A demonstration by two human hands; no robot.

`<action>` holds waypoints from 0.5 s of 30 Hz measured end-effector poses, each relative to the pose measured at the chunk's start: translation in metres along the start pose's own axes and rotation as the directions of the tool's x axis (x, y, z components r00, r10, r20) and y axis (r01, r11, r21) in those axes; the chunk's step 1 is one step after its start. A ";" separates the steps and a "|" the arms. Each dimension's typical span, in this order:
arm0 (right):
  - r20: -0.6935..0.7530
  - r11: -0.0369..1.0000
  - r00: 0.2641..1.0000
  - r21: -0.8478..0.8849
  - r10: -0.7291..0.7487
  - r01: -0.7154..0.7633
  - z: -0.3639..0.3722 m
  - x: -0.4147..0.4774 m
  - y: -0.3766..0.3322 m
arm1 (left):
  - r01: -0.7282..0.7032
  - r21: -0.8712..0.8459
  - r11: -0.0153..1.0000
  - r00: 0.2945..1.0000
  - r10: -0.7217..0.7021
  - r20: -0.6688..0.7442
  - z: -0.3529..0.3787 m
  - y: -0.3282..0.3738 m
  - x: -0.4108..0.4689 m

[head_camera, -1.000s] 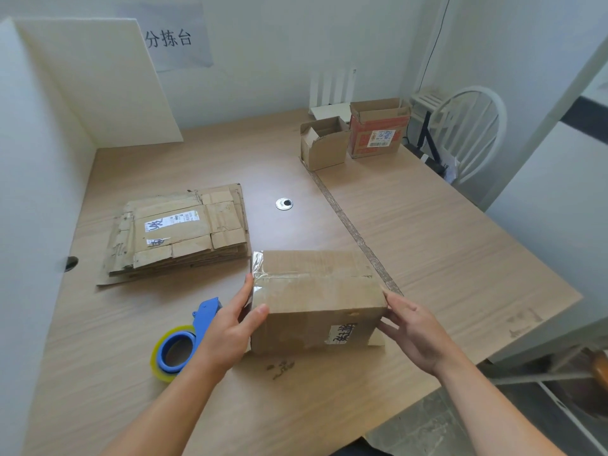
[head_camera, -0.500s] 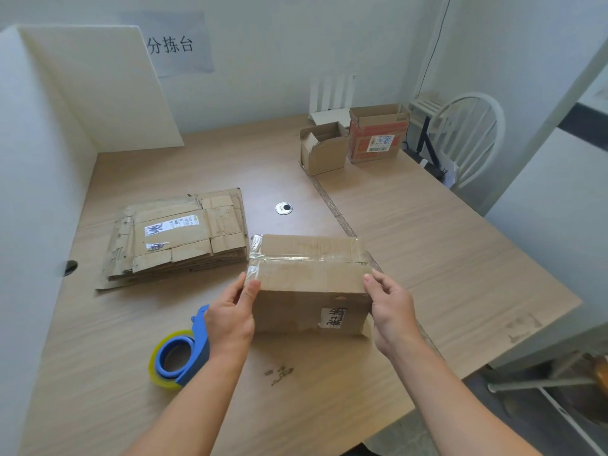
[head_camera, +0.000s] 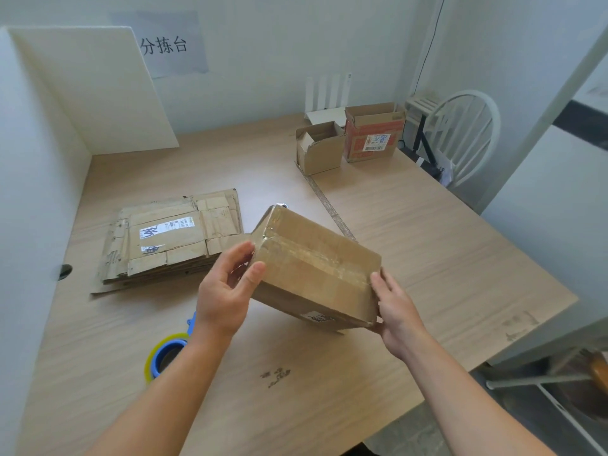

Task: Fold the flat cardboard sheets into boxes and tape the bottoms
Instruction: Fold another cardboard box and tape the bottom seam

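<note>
Where half a second ago it sat square on the tabletop [head_camera: 427, 258] with a hand at each end, the box [head_camera: 316, 268] is now lifted and swung round, and it appears clear of the wood. It hangs over the middle of the tabletop, nearer the near edge than the far one. The left hand [head_camera: 227, 291] grips its left end, thumb on the taped face and fingers curled behind. The right hand [head_camera: 394, 311] presses fairly straight fingers against the right end; its thumb is not clearly seen.

I take this to mean the bottom seam is finished and the box is being turned upright or carried off. The taped face points up, tipped a little toward the person. The long axis follows the tape seam, from far-left down to near-right.

The tape dispenser [head_camera: 167, 353] lies near the near-left edge, and the flat sheets [head_camera: 171, 238] wait toward the left edge.
</note>
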State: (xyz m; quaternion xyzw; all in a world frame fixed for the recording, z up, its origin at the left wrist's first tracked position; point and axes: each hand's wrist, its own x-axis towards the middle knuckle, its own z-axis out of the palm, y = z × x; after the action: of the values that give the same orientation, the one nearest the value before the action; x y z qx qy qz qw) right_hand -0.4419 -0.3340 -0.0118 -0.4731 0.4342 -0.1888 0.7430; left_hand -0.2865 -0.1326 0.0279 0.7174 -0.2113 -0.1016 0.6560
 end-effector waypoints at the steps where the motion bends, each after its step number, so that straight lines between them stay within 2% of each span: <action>1: 0.038 0.999 0.999 -0.040 -0.009 0.010 -0.001 -0.001 -0.001 | 0.005 0.047 0.999 1.000 -0.006 0.027 -0.001 0.001 0.004; 3: 0.101 0.998 0.994 -0.058 -0.030 0.036 -0.003 -0.001 -0.003 | 0.025 0.201 0.979 0.998 -0.037 0.059 -0.004 0.001 0.013; 5: 0.156 0.998 0.986 0.032 -0.054 0.049 -0.004 -0.002 -0.007 | 0.070 0.231 0.970 0.991 -0.094 0.096 -0.006 0.001 0.018; 7: 0.200 0.991 0.979 0.134 -0.050 0.024 -0.007 -0.002 -0.012 | 0.081 0.108 0.991 0.988 -0.094 0.119 -0.009 0.000 0.019; 10: 0.163 0.988 0.986 0.155 -0.021 -0.005 -0.008 0.000 -0.014 | 0.135 -0.075 0.988 0.989 -0.129 0.074 -0.011 0.004 0.013; 15: 0.138 1.000 0.990 -0.016 0.001 0.001 -0.005 0.003 -0.012 | 0.174 -0.060 0.983 0.982 -0.169 0.090 -0.013 -0.002 0.008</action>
State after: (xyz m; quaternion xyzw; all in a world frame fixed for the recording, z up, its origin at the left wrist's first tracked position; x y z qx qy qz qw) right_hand -0.4427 -0.3449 -0.0037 -0.4911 0.3832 -0.1518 0.7675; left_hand -0.2738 -0.1238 0.0286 0.7055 -0.1726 -0.1949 0.6592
